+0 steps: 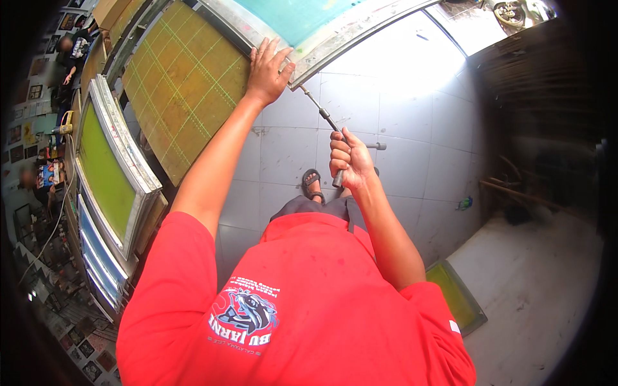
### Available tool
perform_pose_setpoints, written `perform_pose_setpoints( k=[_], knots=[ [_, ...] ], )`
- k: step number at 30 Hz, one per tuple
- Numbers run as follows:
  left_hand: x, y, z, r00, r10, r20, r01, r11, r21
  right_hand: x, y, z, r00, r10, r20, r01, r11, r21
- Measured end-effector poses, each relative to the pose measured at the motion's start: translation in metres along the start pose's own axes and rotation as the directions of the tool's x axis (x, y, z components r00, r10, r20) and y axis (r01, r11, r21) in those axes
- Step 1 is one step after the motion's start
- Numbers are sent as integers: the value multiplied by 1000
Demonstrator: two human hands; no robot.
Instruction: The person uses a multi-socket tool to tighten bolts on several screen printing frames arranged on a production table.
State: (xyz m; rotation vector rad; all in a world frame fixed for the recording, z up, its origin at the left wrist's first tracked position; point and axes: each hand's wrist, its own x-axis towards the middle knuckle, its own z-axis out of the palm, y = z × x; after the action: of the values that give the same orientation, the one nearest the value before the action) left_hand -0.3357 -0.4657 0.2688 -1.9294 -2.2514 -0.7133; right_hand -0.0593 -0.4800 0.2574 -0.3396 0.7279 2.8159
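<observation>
My left hand (269,72) lies with fingers spread on the near corner of a screen printing frame (351,40), which has teal mesh (302,16). My right hand (351,159) is wrapped round the crossbar end of a metal T-handle wrench (327,118). From my fist the wrench's shaft runs up and left, its tip meeting the underside or edge of the frame near that corner. Whether the tip sits on a bolt is too small to tell. Left of the frame is a brownish board (183,87) with green grid lines.
Several framed screens, one with green mesh (106,170), stand stacked at the left. Another yellow-green screen (456,294) leans low at the right. Grey floor tiles (405,128) lie below, with my sandalled foot (312,183). Two people (76,55) are at far left.
</observation>
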Motion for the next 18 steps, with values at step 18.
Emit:
perform_pose_setpoints(
  k=[18],
  knots=[
    [0,0,-2,998,47,35,-48,998,40,5,8,13,999,44,15,-46,957,285]
  ],
)
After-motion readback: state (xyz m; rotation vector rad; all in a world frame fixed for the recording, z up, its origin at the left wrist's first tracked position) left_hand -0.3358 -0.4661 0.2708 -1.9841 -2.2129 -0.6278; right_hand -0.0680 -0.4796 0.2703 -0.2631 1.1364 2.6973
